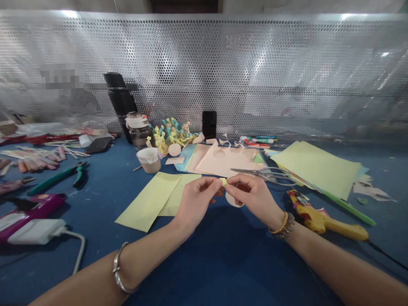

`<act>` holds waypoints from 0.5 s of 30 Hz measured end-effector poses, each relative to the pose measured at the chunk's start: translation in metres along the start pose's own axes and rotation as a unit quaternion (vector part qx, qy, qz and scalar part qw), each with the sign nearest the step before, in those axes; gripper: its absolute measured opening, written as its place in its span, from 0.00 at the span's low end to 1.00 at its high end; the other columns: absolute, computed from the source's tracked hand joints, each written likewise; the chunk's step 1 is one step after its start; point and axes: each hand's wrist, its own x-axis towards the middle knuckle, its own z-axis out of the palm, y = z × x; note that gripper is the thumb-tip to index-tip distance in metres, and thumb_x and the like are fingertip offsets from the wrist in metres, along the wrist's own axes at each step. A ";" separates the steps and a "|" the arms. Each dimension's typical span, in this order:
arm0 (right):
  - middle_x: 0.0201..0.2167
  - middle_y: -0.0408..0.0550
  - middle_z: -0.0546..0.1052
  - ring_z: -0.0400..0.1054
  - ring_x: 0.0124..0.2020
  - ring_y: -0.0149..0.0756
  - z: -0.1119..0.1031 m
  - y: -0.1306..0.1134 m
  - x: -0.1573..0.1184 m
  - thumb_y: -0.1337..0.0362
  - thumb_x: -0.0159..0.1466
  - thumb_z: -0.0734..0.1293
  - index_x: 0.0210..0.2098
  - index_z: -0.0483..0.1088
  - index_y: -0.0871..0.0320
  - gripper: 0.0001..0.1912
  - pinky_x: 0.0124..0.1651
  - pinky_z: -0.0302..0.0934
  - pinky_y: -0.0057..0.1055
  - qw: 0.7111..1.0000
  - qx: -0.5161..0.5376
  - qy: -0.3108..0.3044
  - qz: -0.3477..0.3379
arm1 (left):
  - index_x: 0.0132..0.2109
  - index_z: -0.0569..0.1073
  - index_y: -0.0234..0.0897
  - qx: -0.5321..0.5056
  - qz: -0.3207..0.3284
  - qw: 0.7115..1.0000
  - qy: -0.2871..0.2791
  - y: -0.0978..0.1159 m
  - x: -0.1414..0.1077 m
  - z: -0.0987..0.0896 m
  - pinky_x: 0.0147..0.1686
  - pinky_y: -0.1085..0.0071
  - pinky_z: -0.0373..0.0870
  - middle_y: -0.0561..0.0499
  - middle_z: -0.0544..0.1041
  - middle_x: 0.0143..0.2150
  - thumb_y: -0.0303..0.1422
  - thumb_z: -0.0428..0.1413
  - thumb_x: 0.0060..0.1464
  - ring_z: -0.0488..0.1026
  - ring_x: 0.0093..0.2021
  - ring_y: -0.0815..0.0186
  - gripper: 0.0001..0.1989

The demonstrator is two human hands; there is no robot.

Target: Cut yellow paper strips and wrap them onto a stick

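Observation:
Between the fingertips of both hands is a small yellow paper piece [223,181]. My left hand [197,199] pinches its left side, thumb and forefinger pressed together. On the other side, my right hand [255,195] grips it with closed fingers. A pale round disc [233,200] shows just under the right fingers; whether they touch it is unclear. Yellow-green paper sheets [148,201] lie to the left of my left hand. Scissors [272,173] rest behind my right hand, beside cut pale pink paper [229,158].
A yellow glue gun [332,224] and green stick [351,209] lie right, near a yellow paper stack [319,163]. Behind stand a paper cup [149,161], a jar [138,131] and a phone [209,124]. Pliers [56,178] and a purple device [34,217] are left.

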 end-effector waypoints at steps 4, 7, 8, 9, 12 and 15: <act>0.18 0.39 0.67 0.60 0.18 0.26 0.000 0.000 0.000 0.58 0.57 0.69 0.29 0.71 0.60 0.10 0.22 0.56 0.25 1.000 -0.008 0.011 0.002 | 0.32 0.75 0.35 0.030 0.026 0.999 0.001 0.001 0.000 0.000 0.30 0.73 0.66 0.50 0.76 0.28 0.43 0.57 0.52 0.72 0.32 0.66 0.14; 0.18 0.39 0.67 0.60 0.18 0.26 0.000 0.000 -0.001 0.59 0.56 0.68 0.28 0.70 0.60 0.10 0.22 0.56 0.24 1.000 -0.005 0.012 0.009 | 0.31 0.74 0.35 0.048 0.043 0.998 -0.005 0.002 -0.001 0.000 0.30 0.73 0.65 0.51 0.75 0.27 0.42 0.56 0.52 0.71 0.31 0.67 0.13; 0.18 0.39 0.67 0.60 0.18 0.26 0.001 0.000 -0.001 0.59 0.56 0.68 0.28 0.70 0.60 0.09 0.21 0.56 0.24 1.000 -0.004 0.012 0.010 | 0.30 0.74 0.35 0.052 0.047 0.998 -0.005 0.002 -0.001 0.000 0.30 0.74 0.65 0.52 0.75 0.27 0.41 0.57 0.52 0.71 0.30 0.67 0.13; 0.17 0.39 0.67 0.60 0.17 0.26 0.001 0.000 -0.001 0.59 0.56 0.69 0.28 0.70 0.60 0.10 0.21 0.56 0.24 1.000 -0.002 0.013 0.011 | 0.30 0.74 0.35 0.055 0.049 0.997 -0.004 0.002 -0.002 0.000 0.30 0.74 0.65 0.52 0.75 0.27 0.41 0.57 0.52 0.70 0.30 0.67 0.12; 0.15 0.38 0.66 0.59 0.17 0.26 0.001 0.000 0.000 0.57 0.56 0.69 0.28 0.71 0.60 0.11 0.21 0.55 0.24 0.999 0.033 0.006 0.024 | 0.31 0.74 0.35 0.035 0.034 0.999 -0.008 0.002 -0.001 0.000 0.30 0.74 0.65 0.52 0.75 0.27 0.41 0.58 0.51 0.70 0.30 0.68 0.12; 0.16 0.39 0.67 0.59 0.16 0.25 -0.001 0.003 0.002 0.53 0.59 0.66 0.28 0.72 0.60 0.15 0.20 0.54 0.24 0.992 0.113 0.018 0.046 | 0.33 0.75 0.35 -0.017 -0.003 1.000 -0.019 0.000 -0.001 0.001 0.30 0.75 0.65 0.51 0.76 0.29 0.42 0.57 0.52 0.71 0.31 0.68 0.13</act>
